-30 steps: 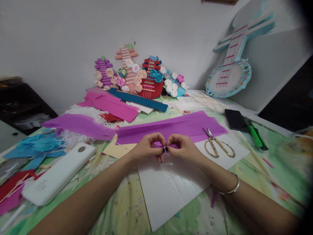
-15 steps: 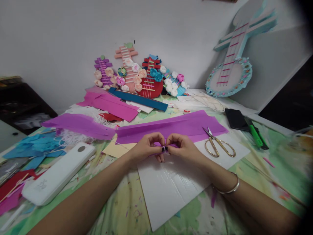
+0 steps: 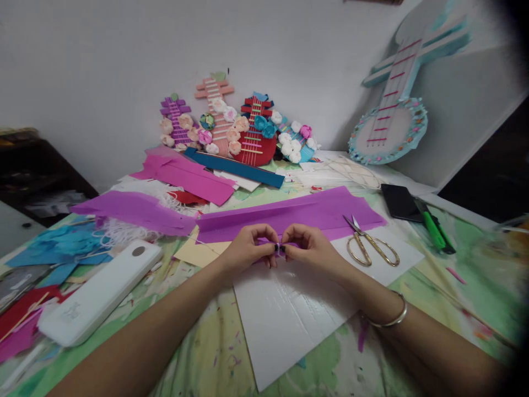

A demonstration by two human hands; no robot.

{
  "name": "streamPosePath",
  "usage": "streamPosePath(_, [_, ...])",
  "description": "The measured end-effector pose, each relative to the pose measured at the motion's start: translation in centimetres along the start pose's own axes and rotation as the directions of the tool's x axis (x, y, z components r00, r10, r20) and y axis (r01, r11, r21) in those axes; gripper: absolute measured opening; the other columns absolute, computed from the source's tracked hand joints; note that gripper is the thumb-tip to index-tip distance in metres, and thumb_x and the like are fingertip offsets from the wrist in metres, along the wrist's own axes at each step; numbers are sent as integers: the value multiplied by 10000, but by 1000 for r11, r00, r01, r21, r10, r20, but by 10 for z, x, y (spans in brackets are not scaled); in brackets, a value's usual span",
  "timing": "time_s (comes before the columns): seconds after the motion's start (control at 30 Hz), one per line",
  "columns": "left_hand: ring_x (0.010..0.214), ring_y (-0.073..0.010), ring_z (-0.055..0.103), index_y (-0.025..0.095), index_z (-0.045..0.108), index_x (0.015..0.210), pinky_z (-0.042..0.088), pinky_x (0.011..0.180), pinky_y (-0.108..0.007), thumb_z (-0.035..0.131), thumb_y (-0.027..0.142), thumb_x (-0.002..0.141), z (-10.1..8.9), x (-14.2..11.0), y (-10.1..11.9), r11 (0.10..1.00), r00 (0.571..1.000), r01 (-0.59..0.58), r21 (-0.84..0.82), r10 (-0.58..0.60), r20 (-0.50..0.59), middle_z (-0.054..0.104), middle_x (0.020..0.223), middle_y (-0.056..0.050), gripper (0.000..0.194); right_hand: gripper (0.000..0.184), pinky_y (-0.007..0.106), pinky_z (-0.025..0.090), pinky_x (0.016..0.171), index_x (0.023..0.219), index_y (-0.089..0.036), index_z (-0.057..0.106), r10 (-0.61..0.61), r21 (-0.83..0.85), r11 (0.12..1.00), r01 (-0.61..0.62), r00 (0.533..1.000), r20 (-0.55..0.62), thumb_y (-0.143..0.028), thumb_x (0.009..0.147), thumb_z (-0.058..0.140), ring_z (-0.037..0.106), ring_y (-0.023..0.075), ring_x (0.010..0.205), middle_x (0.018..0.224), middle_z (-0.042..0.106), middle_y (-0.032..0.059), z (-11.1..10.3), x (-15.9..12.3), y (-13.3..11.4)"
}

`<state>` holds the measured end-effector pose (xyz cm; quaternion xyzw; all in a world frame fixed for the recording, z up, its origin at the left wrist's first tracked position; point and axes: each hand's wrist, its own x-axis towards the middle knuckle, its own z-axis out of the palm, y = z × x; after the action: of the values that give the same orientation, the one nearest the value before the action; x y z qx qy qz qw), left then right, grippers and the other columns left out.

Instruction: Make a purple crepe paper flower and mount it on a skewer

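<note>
My left hand (image 3: 248,248) and my right hand (image 3: 311,248) meet fingertip to fingertip over the far edge of a white corrugated sheet (image 3: 289,314). Both pinch a small purple paper piece (image 3: 280,247), mostly hidden by the fingers. Just behind them lies a long folded strip of purple crepe paper (image 3: 297,212). A metal bangle (image 3: 386,320) sits on my right wrist. Gold-handled scissors (image 3: 370,247) lie to the right of my right hand on white paper.
A white rectangular case (image 3: 97,295) lies at left beside blue paper scraps (image 3: 61,248). More purple and pink paper (image 3: 182,179) is farther back. Small decorated paper guitars (image 3: 235,129) lean on the wall, a large one (image 3: 390,110) at right. A black phone (image 3: 399,201) and green cutter (image 3: 433,229) lie right.
Both hands have stayed in place, fingers working slightly on the small purple piece. The view shifted a touch.
</note>
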<state>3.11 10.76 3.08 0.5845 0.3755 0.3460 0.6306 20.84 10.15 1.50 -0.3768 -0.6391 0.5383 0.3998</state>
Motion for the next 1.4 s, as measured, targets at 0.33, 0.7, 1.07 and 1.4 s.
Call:
streamPosePath(0.33, [793, -152, 676, 128, 643, 998, 537, 659, -210, 750, 34, 575, -22, 13, -13, 997, 988, -39, -66, 29, -150, 710, 906, -78, 446, 260, 260, 490, 667, 857, -162, 629, 49, 112, 993, -35, 992, -120, -206, 620, 727, 627, 130, 703, 779, 656, 1, -25, 16, 13])
streamPosePath(0.7, [616, -164, 702, 58, 607, 969, 579, 585, -217, 595, 18, 766, -30, 20, -14, 977, 969, 32, -213, -82, -232, 718, 683, -104, 207, 310, 273, 520, 722, 865, -166, 649, 46, 162, 987, -18, 984, -173, -181, 577, 763, 668, 134, 726, 789, 694, 2, -41, 23, 28])
streamPosePath(1.07, [667, -170, 709, 67, 625, 927, 577, 677, -233, 530, -55, 678, -28, 20, -12, 974, 955, 42, -223, -104, -277, 718, 762, -90, 293, 416, 269, 527, 650, 922, -160, 647, 64, 131, 990, -44, 986, -154, -134, 528, 777, 665, 176, 781, 857, 696, 36, -39, 22, 27])
streamPosePath(1.4, [720, -133, 658, 132, 648, 989, 517, 598, -209, 695, 34, 588, -28, 18, -12, 1000, 971, -18, 17, 21, -239, 681, 1017, -88, 415, 392, 273, 527, 682, 943, -154, 649, 37, 67, 997, -28, 990, -135, -192, 576, 781, 659, 160, 787, 878, 695, 44, -36, 22, 27])
